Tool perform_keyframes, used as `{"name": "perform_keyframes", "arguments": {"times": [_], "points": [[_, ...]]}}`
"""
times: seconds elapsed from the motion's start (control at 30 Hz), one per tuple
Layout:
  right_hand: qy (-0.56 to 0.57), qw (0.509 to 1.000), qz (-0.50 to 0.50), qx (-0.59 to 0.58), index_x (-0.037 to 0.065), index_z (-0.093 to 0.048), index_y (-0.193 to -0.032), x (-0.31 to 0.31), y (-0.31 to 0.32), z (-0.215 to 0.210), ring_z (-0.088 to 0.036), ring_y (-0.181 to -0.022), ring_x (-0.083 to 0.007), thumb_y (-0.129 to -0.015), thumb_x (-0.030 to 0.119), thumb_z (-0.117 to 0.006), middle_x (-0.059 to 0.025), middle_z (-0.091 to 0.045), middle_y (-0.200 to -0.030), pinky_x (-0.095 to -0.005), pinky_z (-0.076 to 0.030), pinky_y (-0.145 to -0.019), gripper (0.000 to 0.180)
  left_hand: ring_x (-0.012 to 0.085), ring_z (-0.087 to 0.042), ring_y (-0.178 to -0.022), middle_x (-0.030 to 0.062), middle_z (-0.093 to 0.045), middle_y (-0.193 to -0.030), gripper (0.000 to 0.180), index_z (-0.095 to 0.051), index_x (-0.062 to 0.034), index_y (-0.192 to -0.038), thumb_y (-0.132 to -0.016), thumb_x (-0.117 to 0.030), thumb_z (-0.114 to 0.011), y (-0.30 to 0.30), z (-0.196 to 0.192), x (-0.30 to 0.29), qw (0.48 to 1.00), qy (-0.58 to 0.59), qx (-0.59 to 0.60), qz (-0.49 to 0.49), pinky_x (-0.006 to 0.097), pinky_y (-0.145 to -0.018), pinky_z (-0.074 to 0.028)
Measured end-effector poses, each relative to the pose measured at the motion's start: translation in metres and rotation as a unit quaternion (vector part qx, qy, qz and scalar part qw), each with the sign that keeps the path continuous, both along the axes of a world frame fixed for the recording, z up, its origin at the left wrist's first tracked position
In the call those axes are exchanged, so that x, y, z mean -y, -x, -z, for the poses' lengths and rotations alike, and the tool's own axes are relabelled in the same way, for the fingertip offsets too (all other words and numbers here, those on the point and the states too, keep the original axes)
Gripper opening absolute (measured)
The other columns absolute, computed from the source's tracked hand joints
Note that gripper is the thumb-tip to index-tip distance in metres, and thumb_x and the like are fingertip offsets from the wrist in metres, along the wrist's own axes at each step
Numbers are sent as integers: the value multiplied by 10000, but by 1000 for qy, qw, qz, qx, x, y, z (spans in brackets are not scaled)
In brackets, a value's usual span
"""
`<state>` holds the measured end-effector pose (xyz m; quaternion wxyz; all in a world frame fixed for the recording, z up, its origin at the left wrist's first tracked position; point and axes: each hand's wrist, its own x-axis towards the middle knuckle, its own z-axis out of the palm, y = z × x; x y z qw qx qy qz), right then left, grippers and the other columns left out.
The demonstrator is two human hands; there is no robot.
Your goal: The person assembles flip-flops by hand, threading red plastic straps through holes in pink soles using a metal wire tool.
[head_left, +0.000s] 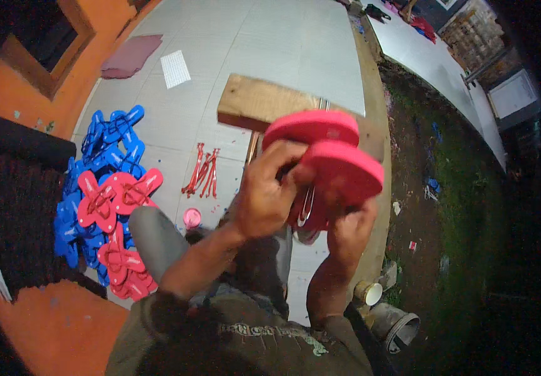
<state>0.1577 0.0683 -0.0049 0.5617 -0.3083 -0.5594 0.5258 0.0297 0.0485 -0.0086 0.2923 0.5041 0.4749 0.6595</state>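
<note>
On the left floor: a pile of blue flip-flops (104, 153) with finished pink flip-flops (117, 195) lying on top and more below, beside an orange wall (45, 319).
Floor, centre-left: a bundle of loose red straps (203, 170) on the pale tiles, and a small pink round lid (191, 217) near the person's knee.
Left hand (264, 197): raised in front of the chest, fingers curled and clenched around the near edge of the pink sandal soles (327, 156).
Pink sandal soles: two, stacked one over the other, held in the air between both hands; a thin metal wire tool (308, 200) hangs beneath them.
Right hand (352, 229): gripping the lower sole from underneath.
Behind the hands: a wooden plank (252, 103) lies across the floor's edge.
Lower right: a small cup (370, 292) and a grey bucket (399, 326) on the dirt.
</note>
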Motion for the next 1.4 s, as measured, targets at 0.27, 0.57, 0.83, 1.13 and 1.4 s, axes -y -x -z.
{"name": "perform_keyframes", "arguments": {"times": [0.27,0.57,0.83,1.13,1.4], "points": [[-203,973,57,96,3,-558,-906,31,-16,0,-542,-752,-240,-728,44,-504,-119,-558,-823,-305,-424,-693,190,210,-521,-674,109,-518,-740,214,-527,0,-850,-846,-209,-481,-21,0,38,988,-155,-6,-18,293,-646,-414],[-70,990,-57,107,7,-566,-860,32,-4,10,-562,-768,-238,-650,62,-660,-125,-574,-846,-310,-448,-679,237,267,-544,-805,136,-539,-883,345,-518,-4,-957,-680,-120,-689,10,16,62,998,46,-30,40,328,-723,-427],[-293,956,-8,18,61,-551,-915,63,8,27,-553,-807,-257,-725,124,-600,-131,-544,-890,-359,-459,-713,206,268,-538,-670,130,-530,-747,298,-536,-6,-866,-668,-168,-689,8,33,91,941,-147,-273,-133,338,-602,-438],[-34,994,-55,-89,-31,-577,-929,74,-5,28,-573,-819,-208,-757,67,-580,-112,-580,-921,-293,-477,-669,199,195,-466,-512,86,-467,-611,136,-516,-11,-711,-739,-96,-619,4,8,129,976,30,-202,73,290,-460,-362],[66,994,-47,68,-7,-520,-1010,61,4,55,-571,-849,-173,-750,-11,-549,-78,-586,-918,-285,-458,-758,262,142,-498,-598,79,-511,-655,183,-555,1,-795,-757,-166,-620,10,33,120,961,168,-211,62,272,-547,-400]]}}
